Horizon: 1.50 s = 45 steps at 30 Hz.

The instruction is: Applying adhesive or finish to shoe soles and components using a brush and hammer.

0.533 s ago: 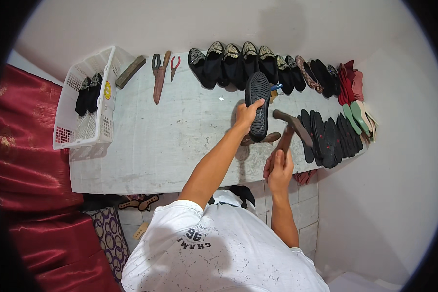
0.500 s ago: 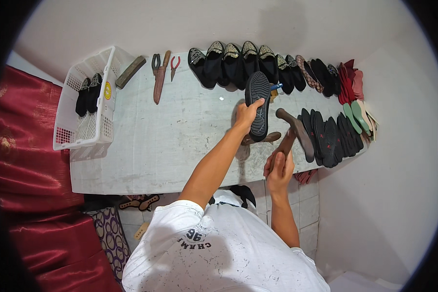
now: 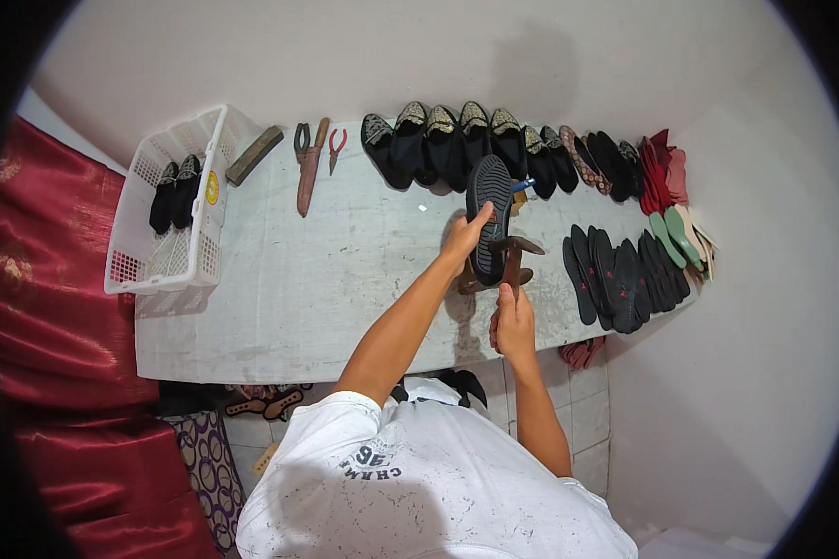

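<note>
My left hand (image 3: 463,240) grips a black shoe (image 3: 488,191) by its side, its ribbed sole facing up. Closed around a wooden handle, my right hand (image 3: 515,321) holds a hammer (image 3: 512,267). The hammer's dark head lies over the right edge of the sole, near its lower end; whether it touches cannot be made out. Under the shoe, a brown curved piece of a stand (image 3: 526,277) shows only in part. What is inside the shoe is hidden.
Black shoes with patterned fronts (image 3: 443,144) line the table's back. Black insoles (image 3: 629,279), green soles (image 3: 667,242) and red pieces (image 3: 655,182) lie right. Left are a white basket (image 3: 208,233) holding shoes, a block (image 3: 254,156), a sheathed tool (image 3: 306,182), and red pliers (image 3: 336,151).
The hammer has swung left, from beside the insoles onto the edge of the shoe's sole. My left hand still holds the shoe. The whole view has tilted slightly.
</note>
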Motion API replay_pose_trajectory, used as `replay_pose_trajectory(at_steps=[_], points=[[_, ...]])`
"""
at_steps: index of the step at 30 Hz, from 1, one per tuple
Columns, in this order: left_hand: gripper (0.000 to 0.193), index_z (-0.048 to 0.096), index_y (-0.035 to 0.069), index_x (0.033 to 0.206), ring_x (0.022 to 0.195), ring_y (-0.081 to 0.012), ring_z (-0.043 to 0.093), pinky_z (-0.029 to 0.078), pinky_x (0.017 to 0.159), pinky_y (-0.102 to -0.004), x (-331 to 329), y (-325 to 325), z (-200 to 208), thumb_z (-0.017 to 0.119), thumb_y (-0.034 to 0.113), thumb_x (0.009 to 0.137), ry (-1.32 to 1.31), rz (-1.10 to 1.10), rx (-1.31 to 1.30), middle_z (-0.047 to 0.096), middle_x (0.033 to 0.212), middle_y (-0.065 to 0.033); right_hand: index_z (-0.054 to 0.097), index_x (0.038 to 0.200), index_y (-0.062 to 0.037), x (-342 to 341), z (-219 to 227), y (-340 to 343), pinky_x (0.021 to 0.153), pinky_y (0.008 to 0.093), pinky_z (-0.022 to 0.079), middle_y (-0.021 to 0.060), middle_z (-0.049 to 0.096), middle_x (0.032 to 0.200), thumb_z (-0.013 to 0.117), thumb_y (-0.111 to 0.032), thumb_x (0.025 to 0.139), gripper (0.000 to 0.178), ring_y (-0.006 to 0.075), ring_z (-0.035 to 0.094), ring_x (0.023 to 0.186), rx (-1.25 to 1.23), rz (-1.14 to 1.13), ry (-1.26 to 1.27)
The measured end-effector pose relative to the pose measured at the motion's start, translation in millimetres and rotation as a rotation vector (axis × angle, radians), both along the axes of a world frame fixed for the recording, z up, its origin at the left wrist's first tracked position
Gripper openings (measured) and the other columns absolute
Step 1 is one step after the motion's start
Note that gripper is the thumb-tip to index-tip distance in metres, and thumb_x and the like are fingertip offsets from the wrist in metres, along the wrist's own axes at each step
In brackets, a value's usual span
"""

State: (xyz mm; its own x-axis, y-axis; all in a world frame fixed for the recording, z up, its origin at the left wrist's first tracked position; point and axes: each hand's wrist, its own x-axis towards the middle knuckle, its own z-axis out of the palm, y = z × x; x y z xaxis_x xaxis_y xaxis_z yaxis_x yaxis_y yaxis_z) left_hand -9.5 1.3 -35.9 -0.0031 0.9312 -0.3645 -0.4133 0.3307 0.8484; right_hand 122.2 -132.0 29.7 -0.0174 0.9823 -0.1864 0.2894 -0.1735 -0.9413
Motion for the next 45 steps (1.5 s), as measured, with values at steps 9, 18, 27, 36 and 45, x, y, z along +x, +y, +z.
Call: replay_pose_trajectory(at_steps=[9,18,27,36,45], points=[[0.064,0.043,0.003,0.129,0.104,-0.0164,0.059,0.048,0.092,-0.0305,3,-54,-13,0.079,0.013,0.077,0.009,-0.114,0.369,0.059,0.116,-0.0086,0.044,0.088,-0.0079,12,0,7,0.032,0.0273,0.034,0.0031,0.044,0.053,0.042,-0.053,0.098,0.046,0.0119,0.040,0.035,-0.182,-0.035,0.341],[0.051,0.050,0.003,0.120,0.096,-0.0153,0.061,0.048,0.088,-0.0286,12,-47,-6,0.075,0.008,0.075,-0.047,-0.031,0.184,0.062,0.105,-0.0060,0.045,0.086,-0.0079,34,31,26,0.031,0.0258,0.031,0.0024,0.043,0.052,0.044,-0.055,0.097,0.049,0.0105,0.037,0.033,-0.363,0.003,0.427],[0.063,0.046,0.005,0.133,0.109,-0.0195,0.056,0.042,0.099,-0.0331,13,-46,13,0.070,0.004,0.075,0.016,-0.036,0.126,0.059,0.118,-0.0065,0.057,0.096,0.0025,37,30,41,0.050,0.0285,0.039,0.0059,0.057,0.061,0.058,-0.021,0.095,0.024,0.0132,0.052,0.052,0.392,0.193,0.045],[0.064,0.047,0.006,0.134,0.108,-0.0188,0.058,0.044,0.097,-0.0328,11,-48,5,0.067,0.002,0.074,-0.007,-0.042,0.122,0.061,0.116,-0.0073,0.058,0.087,0.0001,51,30,71,0.045,0.0292,0.038,0.0053,0.052,0.055,0.051,-0.038,0.098,0.040,0.0123,0.051,0.047,-0.102,0.354,0.015],[0.065,0.049,0.004,0.133,0.105,-0.0180,0.057,0.044,0.096,-0.0310,15,-49,22,0.069,0.003,0.071,0.035,-0.021,0.083,0.061,0.115,-0.0072,0.054,0.107,0.0065,64,11,77,0.047,0.0336,0.041,0.0155,0.056,0.069,0.049,-0.025,0.098,0.034,0.0195,0.054,0.051,0.322,0.423,0.140]])
